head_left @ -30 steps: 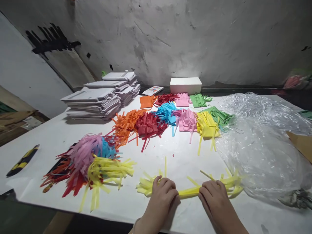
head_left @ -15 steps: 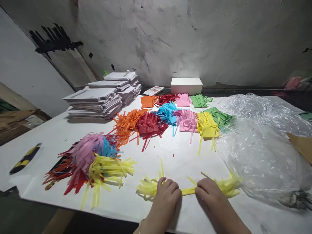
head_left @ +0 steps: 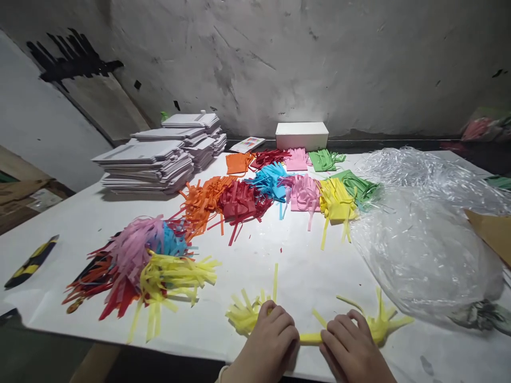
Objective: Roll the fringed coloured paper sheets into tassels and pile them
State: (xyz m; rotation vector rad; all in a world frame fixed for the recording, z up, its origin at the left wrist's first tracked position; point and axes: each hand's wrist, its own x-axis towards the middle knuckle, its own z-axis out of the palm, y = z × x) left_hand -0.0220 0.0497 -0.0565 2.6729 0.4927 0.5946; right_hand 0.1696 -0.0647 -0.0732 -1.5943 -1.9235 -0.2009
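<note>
A yellow tissue-paper tassel (head_left: 310,338) lies across the front of the white table, its fringed ends fanning out left and right. My left hand (head_left: 271,338) is closed over its left part, fingers curled down. On its right part my right hand (head_left: 347,340) grips in the same way. Between the hands a narrow, rolled yellow band shows. My palms and fingertips hide the rest. To the left rests a heap of tassels, with a yellow one (head_left: 179,274) on top of a pink one (head_left: 138,247) and a blue one (head_left: 173,239).
Fringed paper bundles in orange (head_left: 207,199), red (head_left: 239,202), blue (head_left: 270,181), pink (head_left: 305,192), yellow (head_left: 338,202) and green (head_left: 355,186) lie mid-table. Behind stand white stacks (head_left: 146,165) and a white box (head_left: 302,136). Clear plastic (head_left: 427,255) covers the right; a black-yellow cutter (head_left: 32,263) lies left.
Both hands have moved slightly nearer the table's front edge with the yellow tassel. Its right fringe now spreads wider. The whole view has shifted a little.
</note>
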